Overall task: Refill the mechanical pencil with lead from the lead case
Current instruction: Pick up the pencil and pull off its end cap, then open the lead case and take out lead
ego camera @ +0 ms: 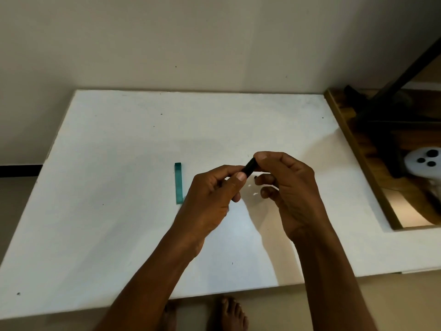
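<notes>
Both hands are raised over the middle of the white table [119, 223]. My left hand [212, 197] and my right hand [288, 185] pinch the two ends of a short black object [249, 167], seemingly the mechanical pencil, most of it hidden by fingers. A small dark tip shows under my right fingers. A flat teal lead case [179, 182] lies on the table just left of my left hand, lengthwise away from me, untouched.
A wooden-framed mirror or tray [353, 149] lies at the table's right edge, with a dark stand and a white round object [424, 161] with three dark dots. The wall stands behind the table. Bare feet show below the front edge.
</notes>
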